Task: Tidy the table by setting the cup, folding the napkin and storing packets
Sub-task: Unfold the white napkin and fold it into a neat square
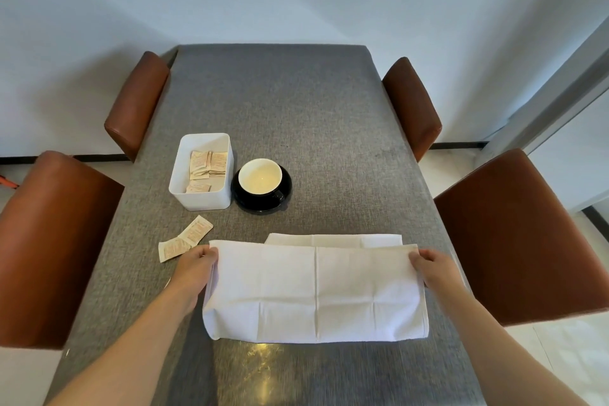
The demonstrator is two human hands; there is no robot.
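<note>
A white napkin (314,290) lies on the grey table (296,109), its near half lifted and folded over toward the far edge. My left hand (194,269) pinches its upper left corner. My right hand (435,265) pinches the upper right corner. Beyond the napkin a cream-lined cup (260,176) stands on a black saucer (286,194). To its left is a white box (201,198) holding several beige packets (206,165). Two loose packets (184,237) lie on the table just left of my left hand.
Four brown leather chairs flank the table: near left (56,250), far left (136,105), far right (412,105), near right (517,234). A white wall stands behind the table's far end.
</note>
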